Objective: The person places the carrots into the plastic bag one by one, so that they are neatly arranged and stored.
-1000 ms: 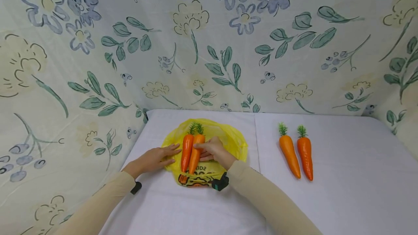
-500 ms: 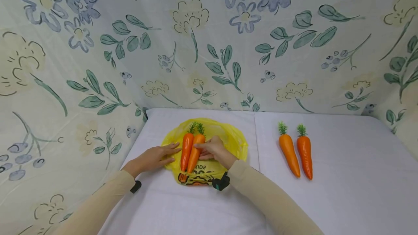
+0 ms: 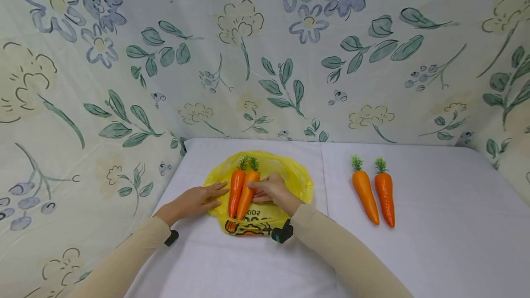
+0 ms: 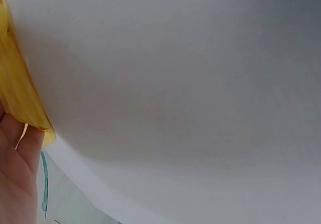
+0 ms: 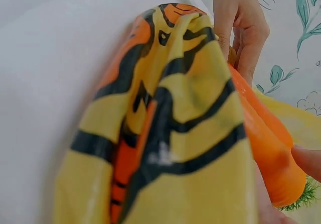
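Note:
A yellow plastic bag (image 3: 291,174) with black print lies spread on the table, its mouth open. Two toy carrots lie side by side in it, a redder left carrot (image 3: 235,193) and an orange right carrot (image 3: 247,195), green tops pointing away. My right hand (image 3: 275,191) holds the right carrot, thumb on top and the other fingers low beside it; the right wrist view shows that thumb (image 5: 308,161) against the orange carrot (image 5: 278,176). My left hand (image 3: 194,201) rests its extended fingers on the bag's left edge, close to the left carrot.
Two more toy carrots lie on the right of the table, one orange (image 3: 366,197) and one redder (image 3: 385,199). White cloth covers the table (image 3: 447,224). A floral curtain (image 3: 165,86) hangs behind and at the left.
Both hands keep nearly the same places on the bag and the right carrot. The whole head view shifts very slightly.

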`<state>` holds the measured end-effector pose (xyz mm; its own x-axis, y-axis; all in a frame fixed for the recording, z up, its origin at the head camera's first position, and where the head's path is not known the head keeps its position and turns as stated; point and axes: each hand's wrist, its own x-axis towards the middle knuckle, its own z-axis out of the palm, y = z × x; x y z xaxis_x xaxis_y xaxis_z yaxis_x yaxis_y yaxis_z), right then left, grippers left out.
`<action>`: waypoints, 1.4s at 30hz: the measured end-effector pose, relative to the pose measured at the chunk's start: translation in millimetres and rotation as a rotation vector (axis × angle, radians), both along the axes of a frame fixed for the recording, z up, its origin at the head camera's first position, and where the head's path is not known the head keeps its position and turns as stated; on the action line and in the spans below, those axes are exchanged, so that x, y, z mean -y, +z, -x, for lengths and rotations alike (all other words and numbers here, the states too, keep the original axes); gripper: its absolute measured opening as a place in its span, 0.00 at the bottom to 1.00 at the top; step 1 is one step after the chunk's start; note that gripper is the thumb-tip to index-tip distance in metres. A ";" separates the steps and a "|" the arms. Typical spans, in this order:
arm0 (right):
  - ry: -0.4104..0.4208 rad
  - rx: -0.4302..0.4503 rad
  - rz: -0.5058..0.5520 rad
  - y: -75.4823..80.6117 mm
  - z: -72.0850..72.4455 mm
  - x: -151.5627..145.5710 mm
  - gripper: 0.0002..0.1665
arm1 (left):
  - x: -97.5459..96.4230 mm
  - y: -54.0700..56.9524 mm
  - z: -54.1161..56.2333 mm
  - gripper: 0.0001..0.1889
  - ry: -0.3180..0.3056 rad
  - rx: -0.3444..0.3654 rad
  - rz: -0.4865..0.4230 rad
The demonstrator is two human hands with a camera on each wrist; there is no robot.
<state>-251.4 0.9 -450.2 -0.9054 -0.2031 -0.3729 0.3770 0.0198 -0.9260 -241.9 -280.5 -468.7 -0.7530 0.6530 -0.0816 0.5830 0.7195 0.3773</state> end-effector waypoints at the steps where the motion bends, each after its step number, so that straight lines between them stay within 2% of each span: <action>1: 0.001 0.001 0.001 0.9 -0.4 -0.5 0.15 | 0.0 -0.2 -0.1 0.26 -0.001 0.000 -0.002; 31: 0.050 0.053 0.114 29.4 -15.2 -35.1 0.24 | -0.3 -0.2 -1.1 0.26 -0.014 -0.003 -0.013; 42: 0.178 0.014 0.128 36.6 -27.9 -59.8 0.25 | -0.7 -1.8 -1.3 0.26 -0.013 -0.013 -0.017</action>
